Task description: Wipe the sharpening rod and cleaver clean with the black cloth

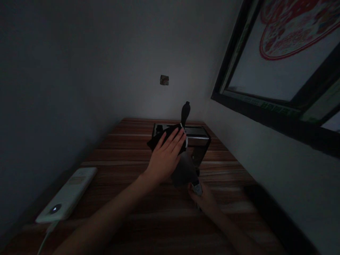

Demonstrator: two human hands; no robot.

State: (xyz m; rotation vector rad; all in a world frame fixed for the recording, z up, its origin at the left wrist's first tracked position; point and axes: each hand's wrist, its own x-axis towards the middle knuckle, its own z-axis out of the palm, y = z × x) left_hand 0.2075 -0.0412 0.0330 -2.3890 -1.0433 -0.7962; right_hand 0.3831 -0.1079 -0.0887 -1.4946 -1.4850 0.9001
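Observation:
In the head view, my right hand (205, 198) is wrapped round the handle of a broad-bladed knife like a cleaver (184, 170), its dull grey blade pointing up and away. My left hand (166, 154) presses a black cloth (156, 140) against the upper part of the blade, fingers together and thumb hidden. Just behind stands a knife block (198, 131) with a shiny metal top and dark sides. A black handle (185, 111) rises behind the cloth; where it is seated is hidden. Dim light blurs the details.
All this is on a reddish-brown wood-grain table (127, 202). At left lies a white power bank (70, 193) with a cable plugged in. A dark long object (276, 219) lies along the right edge. Walls close in, with a dark-framed window (265, 102) at right.

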